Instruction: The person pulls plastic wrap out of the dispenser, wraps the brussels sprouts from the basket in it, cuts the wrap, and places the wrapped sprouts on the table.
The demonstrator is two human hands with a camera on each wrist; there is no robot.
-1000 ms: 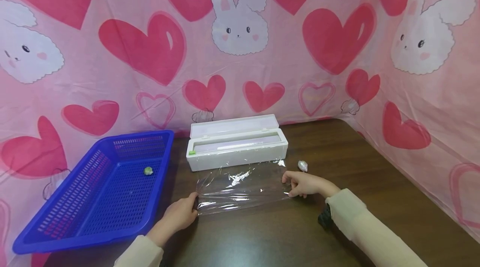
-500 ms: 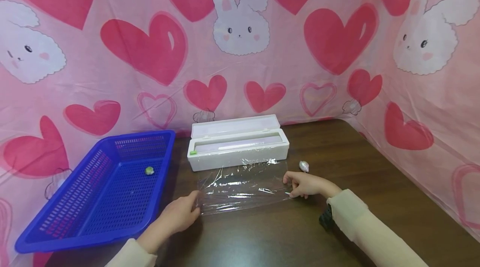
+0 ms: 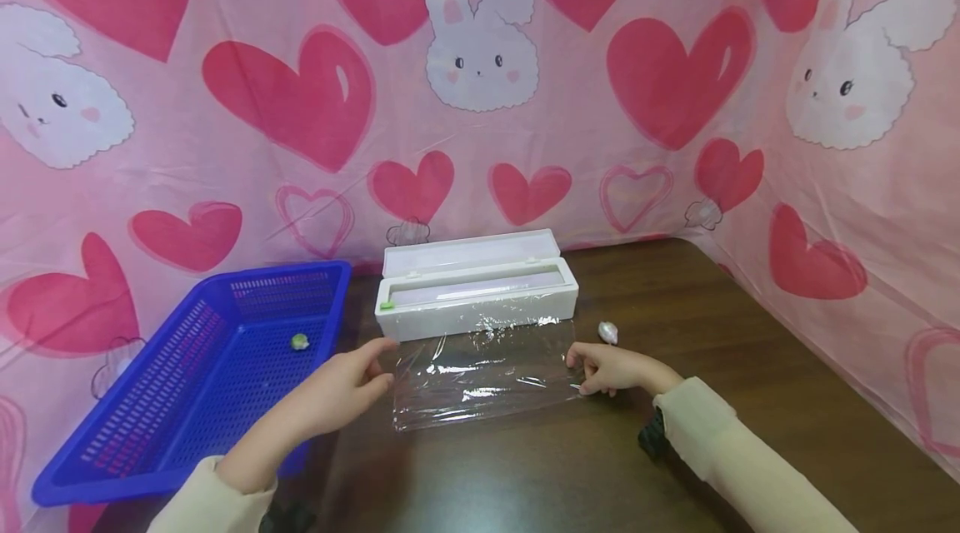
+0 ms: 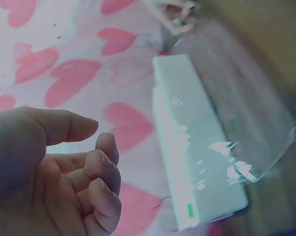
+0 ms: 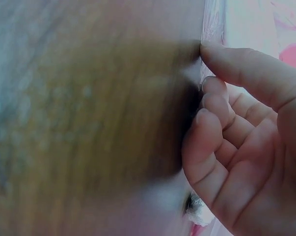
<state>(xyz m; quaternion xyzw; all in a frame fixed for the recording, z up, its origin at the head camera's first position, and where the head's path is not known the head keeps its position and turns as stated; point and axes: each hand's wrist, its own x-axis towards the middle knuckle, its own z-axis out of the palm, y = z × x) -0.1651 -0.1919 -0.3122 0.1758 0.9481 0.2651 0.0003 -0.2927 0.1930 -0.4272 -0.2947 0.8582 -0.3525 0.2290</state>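
In the head view, the left hand [image 3: 347, 381], thumb and fingers parted, holds nothing just beside the clear, shiny plastic film [image 3: 483, 379]; the right hand [image 3: 611, 368] touches its opposite edge. Left wrist view: the film lies beyond the fingers. Right wrist view: fingers curl; whether they pinch film is unclear.

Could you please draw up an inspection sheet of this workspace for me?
Surface: brown table, wood-grained.
Job's things: clear film stretching from a white box; the lid is open.
Clutter: blue basket with a small green item inside; small shiny lump on the table.
Hands: left hand holds nothing, near the film's left edge; right hand pinches its right edge.
Cables: nothing seen.
Surroundings: pink cloth with hearts and rabbits.
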